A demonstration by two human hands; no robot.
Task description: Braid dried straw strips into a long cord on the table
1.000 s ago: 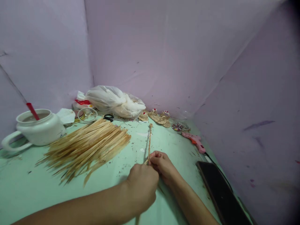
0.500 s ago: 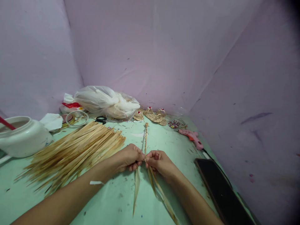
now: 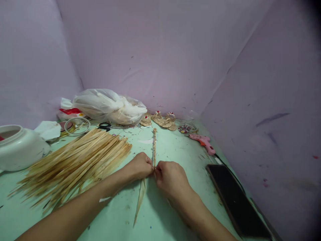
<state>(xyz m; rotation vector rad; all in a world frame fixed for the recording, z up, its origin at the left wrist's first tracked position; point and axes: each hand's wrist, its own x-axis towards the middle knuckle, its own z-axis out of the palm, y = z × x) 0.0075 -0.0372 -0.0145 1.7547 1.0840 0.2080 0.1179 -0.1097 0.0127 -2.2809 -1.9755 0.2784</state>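
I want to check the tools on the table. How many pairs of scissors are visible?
1. The scissors lie at the back of the table, before the plastic bag. More may be hidden under the bag or straw pile.

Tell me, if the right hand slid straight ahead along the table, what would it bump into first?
Probably the little woven straw pieces by the back wall. The right hand points along the braided cord towards them, though depth is hard to judge.

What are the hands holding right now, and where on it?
Both the left hand and right hand pinch the braided straw cord at its near, unfinished end, where loose strips trail toward the person.
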